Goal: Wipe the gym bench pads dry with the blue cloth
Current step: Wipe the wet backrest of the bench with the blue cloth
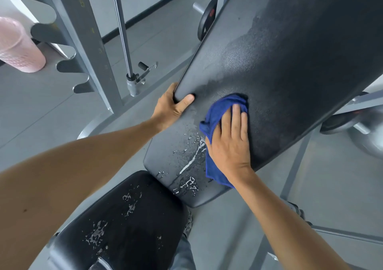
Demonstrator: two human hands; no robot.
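Note:
A long black back pad of the gym bench slopes up to the top right. Its lower end still shows water streaks and droplets. Below it sits the black seat pad, also speckled with water. My right hand presses the blue cloth flat on the back pad, just above the wet streaks. My left hand grips the left edge of the back pad, thumb on top.
A grey steel rack upright with notched hooks and a chrome guide rod stand to the left. A pink perforated basket sits at far left. Weight plates lean behind the bench. Grey floor surrounds the bench frame.

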